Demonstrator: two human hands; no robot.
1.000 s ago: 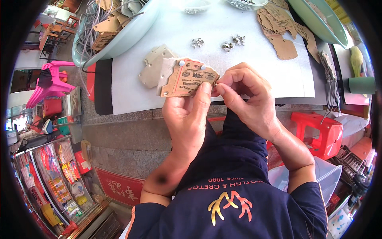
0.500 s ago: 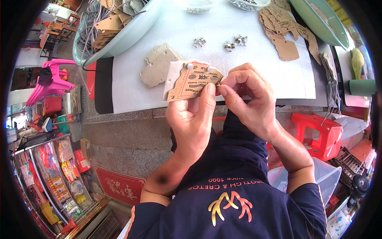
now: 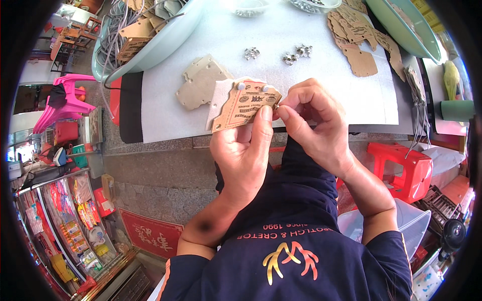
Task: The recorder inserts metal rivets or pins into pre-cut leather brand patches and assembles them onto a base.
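My left hand [image 3: 242, 158] grips a brown printed cardboard piece [image 3: 240, 111] with a wavy edge, thumb on its face. A white sheet [image 3: 217, 98] shows behind it. Two pale round studs [image 3: 255, 86] sit along the upper edge. At the card's right corner, the thumb and forefinger of my right hand [image 3: 321, 128] pinch together on a tiny metallic piece, mostly hidden by the fingertips. Beyond my left hand, plain greyish cardboard pieces [image 3: 200, 83] lie overlapped on the white-covered table [image 3: 170, 113].
Small silver metal pieces [image 3: 252, 52] lie in clusters mid-table. A light-green basin [image 3: 175, 37] with cards and grey cords stands far left; another green basin [image 3: 409, 35] is far right, beside stacked brown cards [image 3: 359, 57]. Clear bowls [image 3: 249, 7] stand at the back. A red stool [image 3: 401, 168] stands right.
The cardboard piece has tilted slightly in my left hand. My right hand stays at its corner, fingers still pinched. Everything else looks the same.
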